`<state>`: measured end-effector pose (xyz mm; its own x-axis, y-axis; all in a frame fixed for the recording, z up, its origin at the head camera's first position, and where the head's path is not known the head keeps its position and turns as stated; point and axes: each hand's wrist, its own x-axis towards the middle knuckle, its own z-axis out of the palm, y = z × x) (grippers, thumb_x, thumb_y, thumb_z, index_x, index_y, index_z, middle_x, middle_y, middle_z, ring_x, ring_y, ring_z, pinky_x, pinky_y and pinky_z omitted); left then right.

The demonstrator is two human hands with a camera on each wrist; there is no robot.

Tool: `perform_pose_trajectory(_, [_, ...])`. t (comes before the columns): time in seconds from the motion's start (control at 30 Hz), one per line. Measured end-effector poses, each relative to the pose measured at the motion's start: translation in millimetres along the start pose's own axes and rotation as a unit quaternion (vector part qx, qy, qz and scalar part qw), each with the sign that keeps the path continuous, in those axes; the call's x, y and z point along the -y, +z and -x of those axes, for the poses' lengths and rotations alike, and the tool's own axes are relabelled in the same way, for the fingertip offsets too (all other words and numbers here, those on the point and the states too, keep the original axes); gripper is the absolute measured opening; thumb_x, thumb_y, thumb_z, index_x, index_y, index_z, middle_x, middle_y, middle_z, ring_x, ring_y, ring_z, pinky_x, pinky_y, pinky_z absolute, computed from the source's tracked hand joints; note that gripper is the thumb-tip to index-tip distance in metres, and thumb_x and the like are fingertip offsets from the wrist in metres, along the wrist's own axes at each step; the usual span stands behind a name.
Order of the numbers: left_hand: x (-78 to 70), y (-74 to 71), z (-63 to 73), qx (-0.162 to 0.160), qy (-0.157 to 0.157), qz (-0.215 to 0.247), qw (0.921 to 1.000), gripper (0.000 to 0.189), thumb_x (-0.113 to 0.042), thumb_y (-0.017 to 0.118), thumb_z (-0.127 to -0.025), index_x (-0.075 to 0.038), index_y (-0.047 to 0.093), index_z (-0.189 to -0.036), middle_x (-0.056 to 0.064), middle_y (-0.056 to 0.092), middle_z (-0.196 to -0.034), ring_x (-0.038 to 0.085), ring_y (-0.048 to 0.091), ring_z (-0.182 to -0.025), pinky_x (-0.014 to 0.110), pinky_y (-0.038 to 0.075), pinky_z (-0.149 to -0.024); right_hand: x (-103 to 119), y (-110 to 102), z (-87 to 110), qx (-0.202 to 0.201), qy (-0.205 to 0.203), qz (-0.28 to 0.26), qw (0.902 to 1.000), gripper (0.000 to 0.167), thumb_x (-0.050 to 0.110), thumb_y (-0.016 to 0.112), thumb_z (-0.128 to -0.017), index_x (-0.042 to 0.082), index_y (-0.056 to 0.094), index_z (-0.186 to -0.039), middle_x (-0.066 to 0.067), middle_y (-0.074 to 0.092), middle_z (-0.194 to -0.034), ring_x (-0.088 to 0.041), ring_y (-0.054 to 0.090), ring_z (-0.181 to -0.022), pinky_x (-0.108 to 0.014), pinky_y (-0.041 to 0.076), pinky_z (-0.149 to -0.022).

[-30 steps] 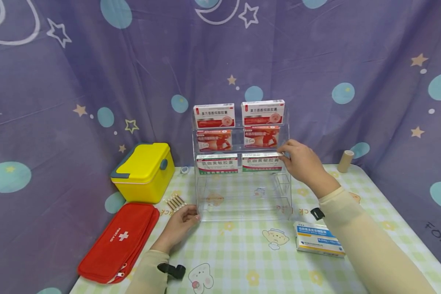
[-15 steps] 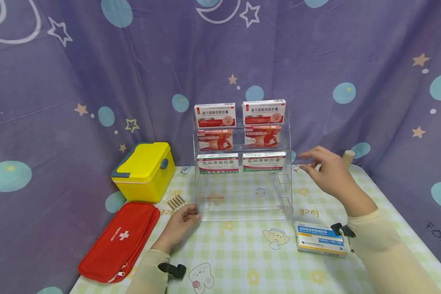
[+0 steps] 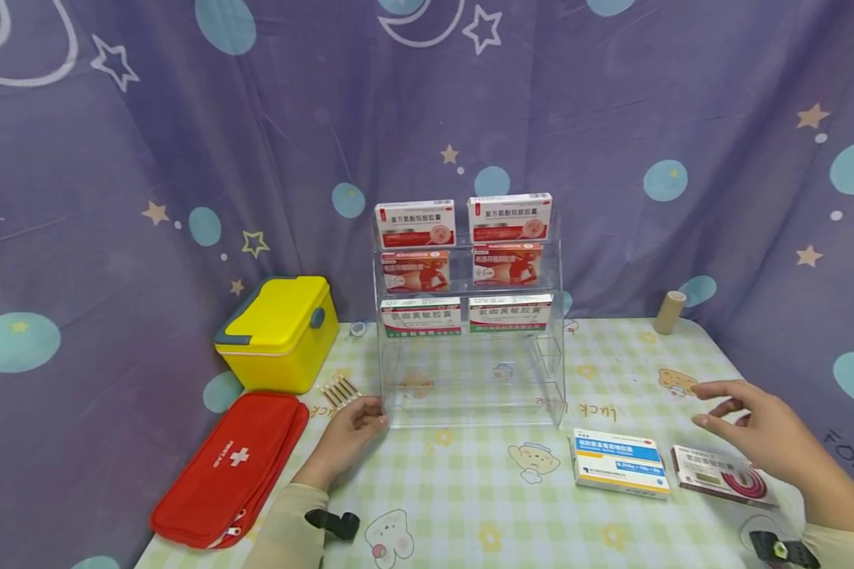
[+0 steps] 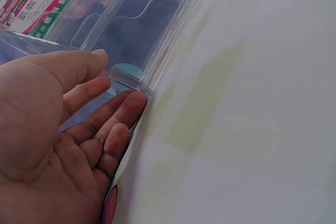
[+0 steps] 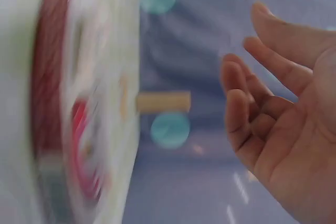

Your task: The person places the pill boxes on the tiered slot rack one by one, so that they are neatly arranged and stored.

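A clear acrylic display rack (image 3: 470,395) stands mid-table with medicine boxes on its three upper tiers. White-and-red boxes (image 3: 510,218) top it, orange-red boxes (image 3: 507,265) sit below, then white-and-green boxes (image 3: 510,314). My left hand (image 3: 352,437) rests at the rack's lower left corner; in the left wrist view its relaxed fingertips (image 4: 137,99) touch the base. My right hand (image 3: 761,427) hovers empty, fingers loosely bent, over a dark red and silver medicine box (image 3: 722,476) lying flat. Left of that box lies a blue-and-white medicine box (image 3: 619,464).
A yellow case (image 3: 277,336) and a red first aid pouch (image 3: 231,470) are on the left, with several small brown vials (image 3: 340,391) beside them. A cardboard tube (image 3: 669,312) stands at the back right, near the purple curtain (image 3: 598,118).
My right hand has left the white-and-green box on the third tier and moved right and toward me, above the dark red box. My left hand has stayed at the rack corner.
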<state>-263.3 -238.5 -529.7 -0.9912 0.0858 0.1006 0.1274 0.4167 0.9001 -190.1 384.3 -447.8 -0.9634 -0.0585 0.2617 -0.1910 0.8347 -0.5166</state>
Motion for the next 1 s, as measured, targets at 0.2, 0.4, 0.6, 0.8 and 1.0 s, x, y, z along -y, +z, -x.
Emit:
perform_pose_trajectory(0.2, [-0.6, 0.4, 0.5, -0.003, 0.007, -0.004, 1.0000, 0.035, -0.013, 0.076, -0.098, -0.002, 0.066, -0.129, 0.005, 0.072, -0.113, 0.017, 0.066, -0.101, 0.029, 0.053, -0.089, -40.5, -3.5, 22.8, 0.082, 0.051, 0.007, 0.9953, 0.056, 0.037, 0.087, -0.087, 0.005, 0.069, -0.130, -0.022, 0.067, -0.128, 0.001, 0.058, -0.090, -0.028, 0.049, -0.065])
perform_pose_trajectory(0.4, [-0.8, -0.1, 0.4, 0.003, 0.005, 0.001, 1.0000, 0.035, -0.012, 0.076, -0.097, -0.003, 0.067, -0.129, 0.006, 0.072, -0.112, 0.018, 0.066, -0.101, 0.029, 0.053, -0.089, -67.2, -0.5, 35.2, 0.137, 0.080, 0.012, 0.9873, 0.058, 0.037, 0.088, -0.084, 0.005, 0.070, -0.129, -0.015, 0.071, -0.120, -0.010, 0.060, -0.091, -0.032, 0.046, -0.068])
perform_pose_trajectory(0.6, [-0.7, -0.2, 0.9, 0.001, 0.006, -0.001, 1.0000, 0.035, -0.012, 0.076, -0.097, -0.002, 0.067, -0.130, 0.006, 0.072, -0.111, 0.018, 0.066, -0.100, 0.028, 0.053, -0.088, -77.4, -1.0, 40.8, 0.136, 0.085, 0.028, 0.9867, 0.057, 0.041, 0.090, -0.081, 0.007, 0.073, -0.124, -0.014, 0.071, -0.114, -0.019, 0.058, -0.094, -0.032, 0.043, -0.070])
perform_pose_trajectory(0.8, [-0.4, 0.2, 0.9, 0.003, 0.007, 0.002, 1.0000, 0.036, -0.013, 0.075, -0.098, -0.001, 0.066, -0.131, 0.008, 0.072, -0.113, 0.018, 0.066, -0.100, 0.027, 0.053, -0.087, -83.3, 0.0, 47.2, 0.132, 0.077, 0.014, 0.9882, 0.061, 0.033, 0.094, -0.078, -0.001, 0.072, -0.123, -0.009, 0.066, -0.098, -0.009, 0.049, -0.080, -0.027, 0.039, -0.065])
perform_pose_trajectory(1.0, [-0.4, -0.5, 0.4, 0.004, 0.005, 0.002, 1.0000, 0.037, -0.014, 0.076, -0.097, -0.001, 0.066, -0.131, 0.008, 0.072, -0.113, 0.019, 0.067, -0.100, 0.028, 0.054, -0.086, -89.0, 4.0, 50.4, 0.139, 0.083, -0.030, 0.9863, 0.063, 0.026, 0.092, -0.081, -0.009, 0.066, -0.126, 0.000, 0.060, -0.087, -0.006, 0.045, -0.066, -0.026, 0.040, -0.057])
